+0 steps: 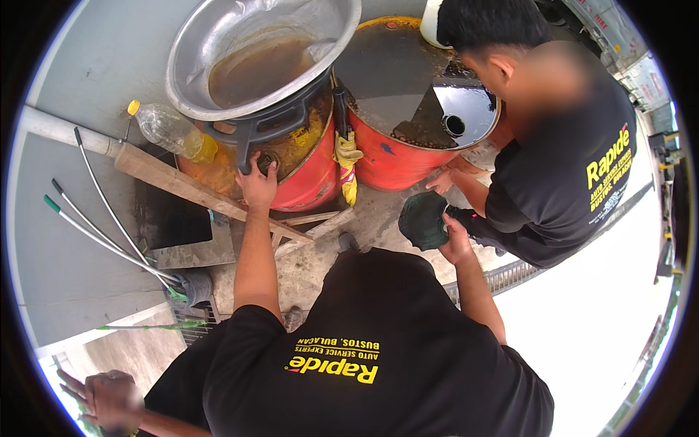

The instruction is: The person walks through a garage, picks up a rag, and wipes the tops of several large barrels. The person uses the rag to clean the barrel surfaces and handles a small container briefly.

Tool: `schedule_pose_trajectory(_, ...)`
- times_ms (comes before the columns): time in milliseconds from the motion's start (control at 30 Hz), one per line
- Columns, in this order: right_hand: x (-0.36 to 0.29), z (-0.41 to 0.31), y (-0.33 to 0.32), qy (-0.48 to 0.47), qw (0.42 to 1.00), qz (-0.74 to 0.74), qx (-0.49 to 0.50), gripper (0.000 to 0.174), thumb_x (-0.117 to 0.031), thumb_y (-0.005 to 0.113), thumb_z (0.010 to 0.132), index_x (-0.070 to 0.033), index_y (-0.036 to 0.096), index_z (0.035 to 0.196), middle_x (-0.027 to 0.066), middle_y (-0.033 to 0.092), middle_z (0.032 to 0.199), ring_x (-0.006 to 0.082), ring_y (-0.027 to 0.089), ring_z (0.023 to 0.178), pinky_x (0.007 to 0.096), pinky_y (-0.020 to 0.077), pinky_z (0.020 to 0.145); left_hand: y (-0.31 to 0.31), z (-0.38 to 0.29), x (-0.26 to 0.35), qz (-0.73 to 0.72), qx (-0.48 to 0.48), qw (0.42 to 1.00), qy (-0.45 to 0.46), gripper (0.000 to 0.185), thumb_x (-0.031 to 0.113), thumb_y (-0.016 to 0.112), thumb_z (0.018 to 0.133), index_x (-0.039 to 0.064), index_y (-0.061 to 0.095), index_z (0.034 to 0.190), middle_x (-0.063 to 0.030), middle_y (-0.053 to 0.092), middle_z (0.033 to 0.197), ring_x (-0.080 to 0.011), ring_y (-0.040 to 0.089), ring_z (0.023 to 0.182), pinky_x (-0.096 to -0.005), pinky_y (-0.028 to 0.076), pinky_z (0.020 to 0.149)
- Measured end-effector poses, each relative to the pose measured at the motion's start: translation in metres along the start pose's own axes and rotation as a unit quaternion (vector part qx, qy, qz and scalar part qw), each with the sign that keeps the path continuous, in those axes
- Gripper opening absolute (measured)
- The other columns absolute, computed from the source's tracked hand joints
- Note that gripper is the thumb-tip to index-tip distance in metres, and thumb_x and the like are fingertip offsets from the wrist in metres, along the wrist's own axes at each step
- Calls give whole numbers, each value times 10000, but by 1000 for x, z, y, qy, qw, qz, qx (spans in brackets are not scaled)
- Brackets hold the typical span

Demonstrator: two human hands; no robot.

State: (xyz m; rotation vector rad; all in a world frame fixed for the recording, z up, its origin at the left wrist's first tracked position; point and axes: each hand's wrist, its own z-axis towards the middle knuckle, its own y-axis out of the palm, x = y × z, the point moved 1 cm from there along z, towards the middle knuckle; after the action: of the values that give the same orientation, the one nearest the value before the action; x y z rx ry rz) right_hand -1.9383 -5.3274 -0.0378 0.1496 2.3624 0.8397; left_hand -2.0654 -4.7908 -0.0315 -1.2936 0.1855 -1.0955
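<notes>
My left hand (257,184) rests on the stained top of a red steel drum (303,188), fingers spread. Its thumb and forefinger lie about a dark round bung fitting (267,163), beside a leg of a black plastic stool (267,127). On that stool a wide metal basin (188,71) sits tilted, with murky brown liquid (256,68) inside. My right hand (456,239) grips the edge of a dark green cap-like thing (423,221), near the co-worker's hand (443,180). A second red drum (390,164) carries dark oily liquid pooled on its top, around a round opening (453,125).
A crouching co-worker (551,147) is at right. Left are a plastic bottle (175,131) of yellow liquid, a wooden plank (202,188) and a bucket (196,287) with long handles. A yellow cloth (348,158) hangs between the drums. Another person's hand (112,396) shows bottom left.
</notes>
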Motion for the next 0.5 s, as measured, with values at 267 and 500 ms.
schedule_pose_trajectory(267,4,-59,-109,23,992,-121,33,955,-332,710,982,59,183,1675,174,476,1603,270,529,1430,380,441,1169,-26,-64,29,100,-51,993,44,748,476,705,982,27,469,1532,-232,344,1633,-441,320,1498,-619,248,1201)
schedule_pose_trajectory(500,13,-96,-190,-2,983,-156,95,931,-306,709,958,107,236,1647,229,505,1578,281,527,1434,375,413,1184,-36,-295,36,156,-288,945,-18,680,443,731,966,95,516,1509,-215,264,1653,-455,282,1493,-608,285,1184)
